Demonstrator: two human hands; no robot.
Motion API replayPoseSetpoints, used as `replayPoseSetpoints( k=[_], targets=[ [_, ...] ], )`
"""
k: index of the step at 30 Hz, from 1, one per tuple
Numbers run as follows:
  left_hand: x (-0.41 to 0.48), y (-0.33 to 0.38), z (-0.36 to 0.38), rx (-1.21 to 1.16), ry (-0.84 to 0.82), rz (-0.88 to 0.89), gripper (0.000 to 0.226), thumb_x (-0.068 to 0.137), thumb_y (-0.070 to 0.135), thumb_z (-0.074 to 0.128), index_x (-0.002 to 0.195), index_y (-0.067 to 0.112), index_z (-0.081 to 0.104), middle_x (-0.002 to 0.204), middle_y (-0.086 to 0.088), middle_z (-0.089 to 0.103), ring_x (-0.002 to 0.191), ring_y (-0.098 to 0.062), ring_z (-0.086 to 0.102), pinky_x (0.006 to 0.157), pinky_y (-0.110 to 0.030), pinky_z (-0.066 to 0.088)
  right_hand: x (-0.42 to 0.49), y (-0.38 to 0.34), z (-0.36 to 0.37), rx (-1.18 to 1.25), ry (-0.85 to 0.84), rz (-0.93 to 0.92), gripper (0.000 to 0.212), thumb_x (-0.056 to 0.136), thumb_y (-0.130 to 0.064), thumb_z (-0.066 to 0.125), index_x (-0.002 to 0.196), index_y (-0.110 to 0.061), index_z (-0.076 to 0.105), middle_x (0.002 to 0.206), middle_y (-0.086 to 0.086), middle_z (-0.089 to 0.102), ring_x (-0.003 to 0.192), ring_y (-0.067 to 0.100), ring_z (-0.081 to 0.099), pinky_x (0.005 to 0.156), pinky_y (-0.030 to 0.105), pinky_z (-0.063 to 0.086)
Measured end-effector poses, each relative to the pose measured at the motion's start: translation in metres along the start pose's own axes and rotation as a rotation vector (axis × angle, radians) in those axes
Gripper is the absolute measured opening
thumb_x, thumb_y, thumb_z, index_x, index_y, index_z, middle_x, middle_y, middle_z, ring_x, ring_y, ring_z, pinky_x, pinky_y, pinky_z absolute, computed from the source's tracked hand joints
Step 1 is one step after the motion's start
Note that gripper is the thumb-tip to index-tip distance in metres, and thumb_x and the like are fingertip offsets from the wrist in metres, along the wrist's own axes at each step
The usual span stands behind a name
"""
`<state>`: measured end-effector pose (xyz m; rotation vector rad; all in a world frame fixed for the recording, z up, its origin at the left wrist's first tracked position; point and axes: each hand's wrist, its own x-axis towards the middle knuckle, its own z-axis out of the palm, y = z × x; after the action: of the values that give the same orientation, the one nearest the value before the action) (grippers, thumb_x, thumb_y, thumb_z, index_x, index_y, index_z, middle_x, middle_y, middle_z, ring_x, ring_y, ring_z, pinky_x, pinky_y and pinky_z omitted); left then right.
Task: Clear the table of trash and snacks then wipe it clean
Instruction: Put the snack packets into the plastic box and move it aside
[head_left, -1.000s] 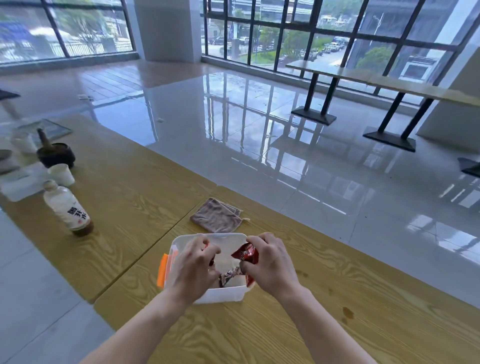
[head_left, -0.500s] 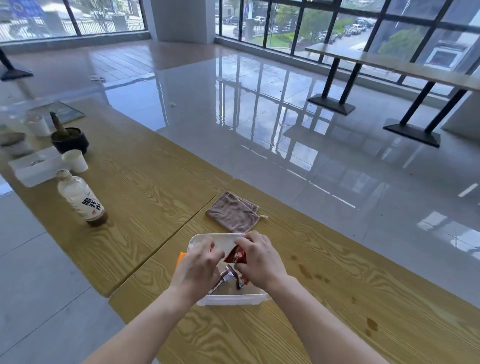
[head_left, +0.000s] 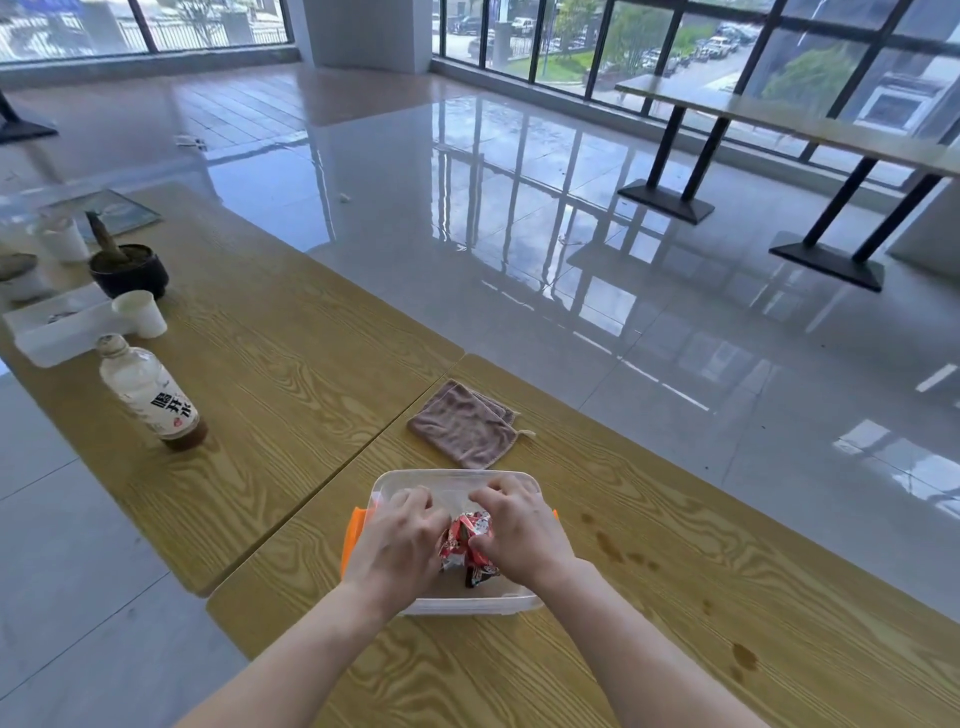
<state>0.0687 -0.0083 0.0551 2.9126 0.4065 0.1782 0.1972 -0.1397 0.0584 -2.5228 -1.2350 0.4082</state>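
Both hands (head_left: 457, 540) lower than earlier, gripping snack wrappers (head_left: 467, 545) inside container (head_left: 447, 480).

Glossy grey tile floor (head_left: 649, 322) reflecting the windows, with a brownish wood-look strip at far left. Floor-to-ceiling windows (head_left: 649, 47) in dark frames on the far side, daylight coming in, parked cars and trees outside. White pillar (head_left: 363, 31) between window runs. Long wooden bench table (head_left: 789, 122) on black pedestal legs at right.
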Motion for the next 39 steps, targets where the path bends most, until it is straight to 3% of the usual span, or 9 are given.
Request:
replayPoseSetpoints(
  k=[4, 8, 15, 21, 26, 29, 33, 35, 39],
  targets=[
    [-0.002, -0.004, 0.000, -0.009, 0.050, -0.001, 0.013, 0.071, 0.016, 0.075, 0.082, 0.017, 0.069, 0.092, -0.007, 0.063, 0.092, -0.031, 0.061, 0.080, -0.046, 0.052, -0.006, 0.008, -0.009, 0.041, 0.115, -0.017, 0.045, 0.091, -0.028, 0.070, 0.134, -0.022, 0.060, 0.131, -0.001, 0.057, 0.124, 0.020, 0.047, 0.100, 0.034, 0.044],
    [-0.006, -0.009, 0.000, -0.042, 0.094, -0.095, 0.035, 0.067, 0.011, 0.077, 0.101, 0.017, 0.068, 0.110, -0.011, 0.061, 0.115, -0.034, 0.055, 0.090, -0.051, 0.050, -0.015, 0.018, -0.019, 0.059, 0.225, 0.005, 0.046, 0.089, -0.022, 0.073, 0.133, -0.020, 0.062, 0.122, -0.001, 0.062, 0.113, 0.020, 0.055, 0.091, 0.027, 0.047],
    [-0.016, -0.023, 0.013, -0.222, 0.067, -0.302, 0.066, 0.086, 0.020, 0.069, 0.145, 0.009, 0.039, 0.149, -0.018, 0.036, 0.136, -0.032, 0.039, 0.105, -0.039, 0.041, -0.027, 0.039, -0.021, 0.067, 0.239, 0.207, 0.030, 0.094, -0.023, 0.061, 0.124, -0.021, 0.058, 0.123, 0.003, 0.056, 0.114, 0.025, 0.052, 0.088, 0.030, 0.047],
    [-0.015, -0.024, 0.015, -0.229, 0.048, -0.322, 0.068, 0.086, 0.012, 0.066, 0.147, 0.006, 0.035, 0.152, -0.018, 0.033, 0.137, -0.032, 0.041, 0.105, -0.038, 0.043, -0.030, 0.044, -0.015, 0.097, 0.168, 0.291, 0.053, 0.096, -0.033, 0.059, 0.144, -0.017, 0.042, 0.135, 0.008, 0.051, 0.120, 0.028, 0.051, 0.095, 0.032, 0.046],
    [-0.014, -0.025, 0.015, -0.222, 0.027, -0.369, 0.068, 0.085, 0.002, 0.057, 0.149, 0.004, 0.032, 0.154, -0.019, 0.032, 0.136, -0.033, 0.042, 0.103, -0.041, 0.046, -0.030, 0.042, -0.009, 0.125, 0.088, 0.321, 0.059, 0.094, -0.036, 0.062, 0.146, -0.019, 0.038, 0.133, 0.007, 0.051, 0.116, 0.026, 0.055, 0.093, 0.034, 0.049],
    [-0.013, -0.027, 0.015, -0.217, 0.033, -0.401, 0.065, 0.085, 0.001, 0.054, 0.147, 0.004, 0.036, 0.153, -0.018, 0.037, 0.134, -0.032, 0.047, 0.099, -0.044, 0.049, -0.030, 0.042, -0.006, 0.145, 0.068, 0.338, 0.051, 0.093, -0.033, 0.063, 0.139, -0.020, 0.044, 0.121, 0.004, 0.055, 0.105, 0.026, 0.059, 0.086, 0.034, 0.050],
    [-0.011, -0.032, 0.014, -0.204, 0.043, -0.415, 0.057, 0.091, 0.022, 0.050, 0.144, 0.005, 0.042, 0.150, -0.014, 0.045, 0.132, -0.030, 0.050, 0.098, -0.051, 0.048, -0.030, 0.041, -0.002, 0.174, 0.108, 0.335, 0.038, 0.096, -0.028, 0.057, 0.133, -0.021, 0.050, 0.114, 0.003, 0.056, 0.095, 0.025, 0.060, 0.080, 0.034, 0.050],
    [-0.010, -0.035, 0.015, -0.247, 0.049, -0.411, 0.054, 0.092, 0.017, 0.049, 0.144, 0.001, 0.042, 0.148, -0.016, 0.046, 0.136, -0.029, 0.046, 0.106, -0.045, 0.044, -0.029, 0.041, -0.002, 0.181, 0.126, 0.337, 0.036, 0.097, -0.026, 0.055, 0.132, -0.021, 0.052, 0.112, 0.004, 0.057, 0.094, 0.026, 0.060, 0.081, 0.035, 0.050],
    [-0.011, -0.035, 0.013, -0.256, 0.063, -0.398, 0.050, 0.094, 0.006, 0.050, 0.144, 0.002, 0.043, 0.148, -0.013, 0.047, 0.134, -0.026, 0.047, 0.105, -0.039, 0.046, -0.031, 0.041, -0.002, 0.173, 0.165, 0.332, 0.031, 0.100, -0.028, 0.052, 0.130, -0.020, 0.054, 0.110, 0.005, 0.059, 0.094, 0.027, 0.062, 0.081, 0.035, 0.052]
  ],
)
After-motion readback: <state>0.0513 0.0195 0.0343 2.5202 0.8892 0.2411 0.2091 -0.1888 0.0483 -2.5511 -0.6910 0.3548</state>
